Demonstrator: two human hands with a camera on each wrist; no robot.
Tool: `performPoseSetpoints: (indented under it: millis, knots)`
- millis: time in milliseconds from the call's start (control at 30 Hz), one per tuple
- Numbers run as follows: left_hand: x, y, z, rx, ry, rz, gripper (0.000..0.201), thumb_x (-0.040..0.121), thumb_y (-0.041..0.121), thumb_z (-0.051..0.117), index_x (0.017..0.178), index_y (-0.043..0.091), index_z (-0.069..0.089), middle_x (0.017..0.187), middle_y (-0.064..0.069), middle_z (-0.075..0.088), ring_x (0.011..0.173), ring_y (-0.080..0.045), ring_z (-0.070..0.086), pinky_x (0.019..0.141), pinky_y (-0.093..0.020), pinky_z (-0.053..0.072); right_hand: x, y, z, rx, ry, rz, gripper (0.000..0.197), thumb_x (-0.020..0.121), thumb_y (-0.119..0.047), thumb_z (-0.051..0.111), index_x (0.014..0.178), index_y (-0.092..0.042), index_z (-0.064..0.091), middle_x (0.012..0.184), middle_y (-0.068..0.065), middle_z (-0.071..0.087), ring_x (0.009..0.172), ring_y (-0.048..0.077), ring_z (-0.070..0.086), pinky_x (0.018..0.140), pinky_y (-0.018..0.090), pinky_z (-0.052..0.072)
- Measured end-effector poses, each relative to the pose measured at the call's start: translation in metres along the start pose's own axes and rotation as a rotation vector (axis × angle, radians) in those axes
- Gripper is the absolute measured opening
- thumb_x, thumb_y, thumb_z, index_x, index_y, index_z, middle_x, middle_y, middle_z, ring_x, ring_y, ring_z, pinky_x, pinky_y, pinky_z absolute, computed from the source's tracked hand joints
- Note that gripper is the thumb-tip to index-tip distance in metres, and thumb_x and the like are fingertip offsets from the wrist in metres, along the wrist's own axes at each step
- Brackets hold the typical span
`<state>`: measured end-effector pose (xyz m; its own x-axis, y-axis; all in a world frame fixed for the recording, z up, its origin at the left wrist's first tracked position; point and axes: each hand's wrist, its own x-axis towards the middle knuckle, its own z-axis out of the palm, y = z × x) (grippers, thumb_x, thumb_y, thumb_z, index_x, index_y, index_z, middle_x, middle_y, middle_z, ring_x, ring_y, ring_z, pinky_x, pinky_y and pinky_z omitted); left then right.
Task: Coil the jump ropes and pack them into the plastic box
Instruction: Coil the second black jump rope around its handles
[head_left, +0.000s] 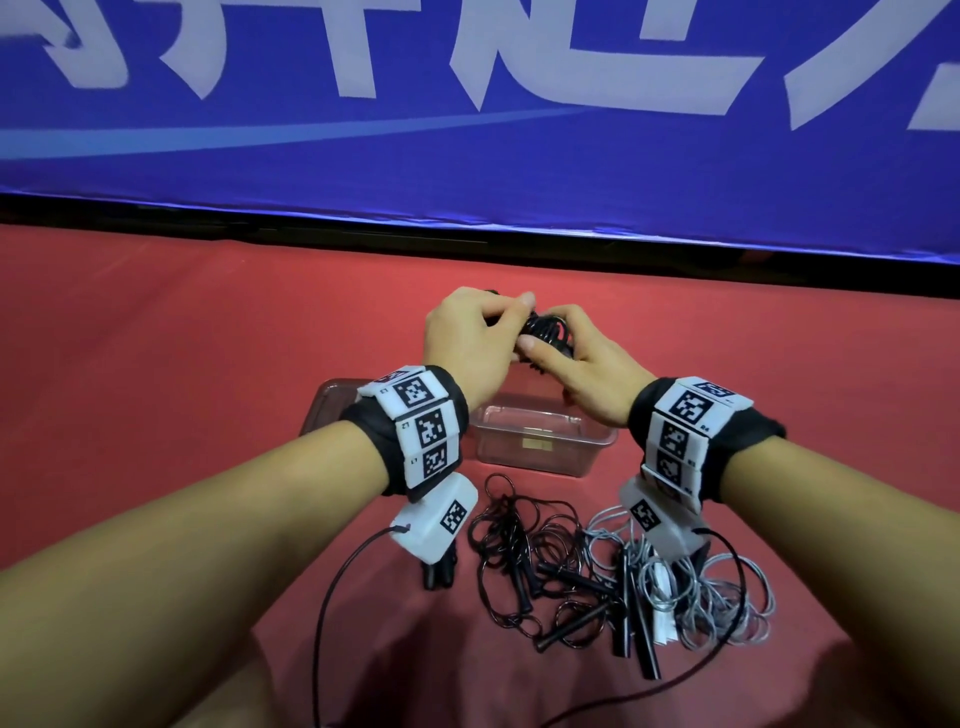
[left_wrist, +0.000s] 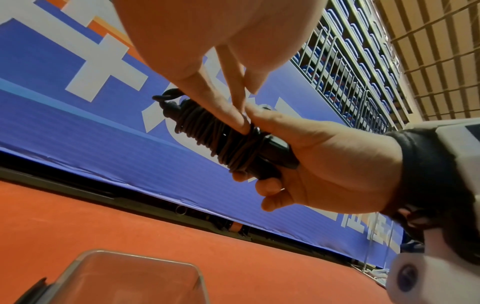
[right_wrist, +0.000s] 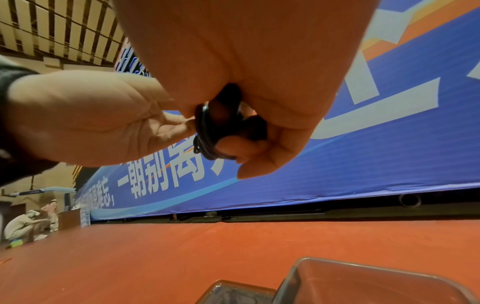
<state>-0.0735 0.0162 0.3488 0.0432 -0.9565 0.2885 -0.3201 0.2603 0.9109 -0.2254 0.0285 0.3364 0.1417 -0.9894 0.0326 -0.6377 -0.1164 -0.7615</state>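
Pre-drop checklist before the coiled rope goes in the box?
1. Black rope wound round its handles: ok, tight coils.
2. Loose end secured: cannot tell; left hand fingers cover it.
3. Grip: ok; right hand grips the handle end, left hand pinches the coils.
4. Box open: ok; lid lies beside it, on its left.
5. Room in box: ok, no rope inside.
6. Remaining work: not ok; black ropes and grey rope lie tangled on the red cloth.
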Motion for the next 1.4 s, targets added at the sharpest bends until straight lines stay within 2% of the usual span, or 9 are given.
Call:
performPoseSetpoints:
  millis: [133,333,567,733,833,933,1067,1233,1400]
  knots:
    - [0.000,-0.003,0.000,-0.029,-0.004,-0.020,0.011,0.097,0.011,0.063,0.098,0.015,0.074,0.085,0.005,0.071,0.067,-0.015,0.074,0.072,-0.036,0.064,0.001,0.004,-0.001,-0.003,0.024,0.007,0.040,0.101,-0.052,0.045,0.129,-0.025,0.043,0.099,-0.001,0.063,0.068,0.012,0.056,0.071,0.037,0.053]
    - [-0.003,-0.009,-0.004,0.165,-0.026,0.098,0.023,0.082,0.021,0.082,0.098,0.030,0.069,0.083,0.012,0.069,0.063,0.001,0.066,0.069,-0.011,0.050,-0.001,0.002,-0.004,0.138,0.057,0.040,0.032,0.101,-0.053,0.043,0.122,-0.030,0.046,0.101,0.006,0.068,0.095,0.035,0.066,0.074,0.054,0.056]
    - [0.000,-0.010,0.001,-0.067,0.015,-0.053,0.013,0.083,0.021,0.083,0.088,0.023,0.071,0.080,0.005,0.071,0.068,-0.009,0.069,0.067,-0.034,0.063,-0.004,-0.003,-0.007,0.115,0.031,0.020,0.043,0.098,-0.062,0.038,0.129,-0.032,0.041,0.108,-0.001,0.068,0.099,0.034,0.067,0.074,0.057,0.057]
    - [0.003,-0.009,0.001,-0.177,-0.008,-0.062,0.009,0.087,0.011,0.078,0.090,0.016,0.071,0.082,0.000,0.065,0.070,-0.012,0.068,0.057,-0.022,0.056,-0.003,-0.002,-0.006,0.086,0.021,-0.032,0.051,0.096,-0.065,0.032,0.133,-0.031,0.036,0.112,0.000,0.068,0.095,0.039,0.069,0.067,0.057,0.057]
    - [0.002,-0.012,0.003,-0.164,-0.037,-0.072,0.009,0.089,0.011,0.076,0.090,0.016,0.069,0.082,0.001,0.062,0.071,-0.014,0.067,0.057,-0.023,0.057,-0.001,0.001,-0.008,0.047,0.025,-0.024,0.044,0.102,-0.056,0.034,0.137,-0.029,0.038,0.111,0.002,0.069,0.077,0.028,0.068,0.069,0.050,0.059]
    - [0.002,-0.016,0.005,-0.050,-0.050,-0.063,0.011,0.087,0.019,0.078,0.085,0.021,0.068,0.074,0.005,0.062,0.061,-0.012,0.062,0.062,-0.039,0.062,-0.001,0.006,-0.007,0.020,0.021,-0.018,0.045,0.104,-0.051,0.034,0.142,-0.028,0.038,0.114,0.000,0.068,0.085,0.014,0.067,0.074,0.039,0.057]
    - [0.006,-0.017,0.002,-0.001,-0.079,-0.099,0.016,0.081,0.026,0.081,0.072,0.028,0.068,0.056,0.014,0.055,0.056,-0.013,0.055,0.071,-0.053,0.061,-0.002,0.011,-0.008,0.004,0.020,-0.009,0.047,0.103,-0.052,0.036,0.144,-0.029,0.038,0.111,-0.002,0.069,0.093,0.020,0.068,0.072,0.038,0.056]
    - [0.004,-0.011,0.003,-0.022,-0.055,-0.089,0.014,0.089,0.020,0.077,0.078,0.023,0.069,0.072,0.006,0.062,0.066,-0.016,0.063,0.070,-0.047,0.063,-0.001,0.008,-0.010,0.016,0.044,-0.001,0.045,0.102,-0.053,0.039,0.140,-0.027,0.043,0.103,-0.009,0.068,0.073,0.013,0.064,0.071,0.042,0.059]
    - [0.002,-0.010,0.002,0.207,-0.018,0.018,0.014,0.091,0.026,0.071,0.078,0.027,0.064,0.070,0.012,0.062,0.069,-0.014,0.064,0.075,-0.040,0.060,0.002,0.007,-0.008,-0.009,0.062,0.013,0.046,0.101,-0.054,0.042,0.138,-0.027,0.045,0.102,-0.006,0.070,0.077,0.015,0.066,0.073,0.040,0.057]
